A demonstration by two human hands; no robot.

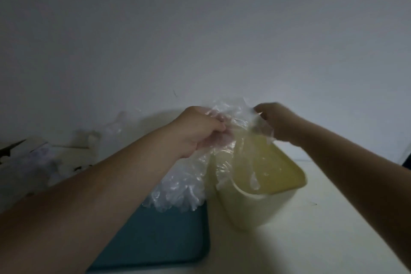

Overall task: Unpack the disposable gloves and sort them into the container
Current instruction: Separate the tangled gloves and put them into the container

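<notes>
Both hands hold one clear plastic disposable glove (234, 113) stretched between them, just above a cream container (251, 209) with a yellowish inside. My left hand (200, 128) grips the glove's left side with curled fingers. My right hand (278, 123) pinches its right side. The glove's lower part hangs down into the container's mouth. A heap of more clear gloves (178, 187) lies on a teal tray (155, 240), left of the container and partly behind my left forearm.
The container and tray stand on a pale table (311, 240) against a plain wall. At the far left lie an open cardboard package (66, 147) and crumpled clear plastic (33, 162). The scene is dim.
</notes>
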